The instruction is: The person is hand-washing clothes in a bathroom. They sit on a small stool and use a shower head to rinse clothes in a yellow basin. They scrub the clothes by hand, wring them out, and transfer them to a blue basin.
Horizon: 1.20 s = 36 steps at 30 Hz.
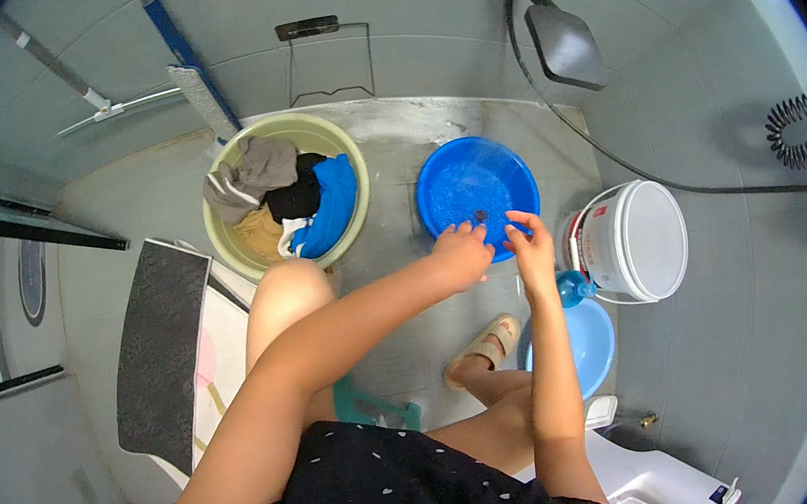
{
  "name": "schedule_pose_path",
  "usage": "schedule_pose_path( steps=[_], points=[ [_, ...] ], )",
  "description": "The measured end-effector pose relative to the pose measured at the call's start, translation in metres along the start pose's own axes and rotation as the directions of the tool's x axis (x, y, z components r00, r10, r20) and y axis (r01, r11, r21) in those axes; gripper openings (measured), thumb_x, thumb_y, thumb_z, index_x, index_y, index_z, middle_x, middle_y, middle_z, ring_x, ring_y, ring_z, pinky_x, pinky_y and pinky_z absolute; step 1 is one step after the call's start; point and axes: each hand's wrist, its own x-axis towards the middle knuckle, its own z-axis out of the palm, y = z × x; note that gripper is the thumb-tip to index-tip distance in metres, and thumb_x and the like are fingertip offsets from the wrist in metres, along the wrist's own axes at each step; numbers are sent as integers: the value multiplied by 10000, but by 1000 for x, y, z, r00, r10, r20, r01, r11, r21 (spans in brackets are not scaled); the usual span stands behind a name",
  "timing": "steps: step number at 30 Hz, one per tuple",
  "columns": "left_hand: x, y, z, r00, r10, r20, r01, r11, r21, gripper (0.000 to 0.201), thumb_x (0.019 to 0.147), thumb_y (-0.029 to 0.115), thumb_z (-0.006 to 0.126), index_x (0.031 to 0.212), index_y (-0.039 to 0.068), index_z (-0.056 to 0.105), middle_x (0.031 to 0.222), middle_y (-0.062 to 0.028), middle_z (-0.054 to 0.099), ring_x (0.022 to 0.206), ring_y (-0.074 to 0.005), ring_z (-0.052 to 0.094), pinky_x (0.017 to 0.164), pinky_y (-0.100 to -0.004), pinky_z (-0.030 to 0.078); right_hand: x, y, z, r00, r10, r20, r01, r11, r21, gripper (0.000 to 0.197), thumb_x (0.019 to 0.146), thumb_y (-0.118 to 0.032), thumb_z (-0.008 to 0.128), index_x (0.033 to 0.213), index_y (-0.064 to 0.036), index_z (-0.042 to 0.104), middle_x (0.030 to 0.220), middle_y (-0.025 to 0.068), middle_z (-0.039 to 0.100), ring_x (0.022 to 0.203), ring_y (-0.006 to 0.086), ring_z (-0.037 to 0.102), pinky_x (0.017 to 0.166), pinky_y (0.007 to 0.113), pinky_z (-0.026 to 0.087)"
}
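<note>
A round blue basin [427, 187] stands on the floor in front of me, with what looks like speckled or bubbly water in it. Near its bottom shows a small dark spot [482, 215] that I cannot make out. Over the near rim is my left hand [463, 257], its fingers stretched forward and apart. Close on its right, my right hand [532, 244] is raised at the rim, fingers bent toward the left with a gap between them. Neither hand visibly holds anything.
At the left, a yellow-green tub [350, 148] holds grey, black, tan and blue clothes [337, 200]. To the right are a white bucket [657, 239], a blue bottle [574, 287] and a light blue basin [591, 345]. A shower head [567, 46] and its hose [635, 168] hang by the wall.
</note>
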Motion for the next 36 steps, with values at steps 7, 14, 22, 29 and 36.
schedule_pose_path(
  steps=[7,14,22,29,36],
  points=[
    [1,-8,-11,1000,-3,8,3,1000,6,477,758,363,646,1126,69,569,1325,-200,389,1198,-396,392,982,-475,345,-6,-6,1,1000,5,-2,-5,1000,-7,205,815,-64,553,1017,-36,576,790,39,586,690,93,525,598,224,430],
    [21,-130,-60,966,-141,-218,80,960,-269,433,810,346,582,1140,66,557,1140,-182,550,1103,-331,480,947,-406,381,-6,-2,4,999,38,28,-37,998,-55,212,817,-70,549,1026,-35,567,734,18,555,668,89,505,610,223,416],
    [-91,-301,67,759,-642,-106,564,731,-383,520,750,345,612,1162,37,535,1118,-220,551,1077,-387,476,932,-405,398,-10,7,6,998,52,45,-49,997,-61,199,822,-82,549,1017,-51,574,755,9,551,668,86,496,620,218,407],
    [-134,-262,151,616,-770,168,779,563,-275,1051,640,446,729,1416,82,120,1387,-313,145,1263,-412,289,1013,-372,322,-21,19,12,992,104,77,-91,984,-151,185,829,-96,557,1005,-46,583,755,16,553,671,88,503,617,222,423],
    [-106,-232,149,473,-879,58,852,440,-282,941,633,358,749,1399,262,209,1387,-303,141,1096,-398,480,927,-406,409,-17,11,23,979,157,126,-141,982,-127,192,826,-88,565,1011,-41,579,798,35,561,704,98,508,639,233,436]
  ],
)
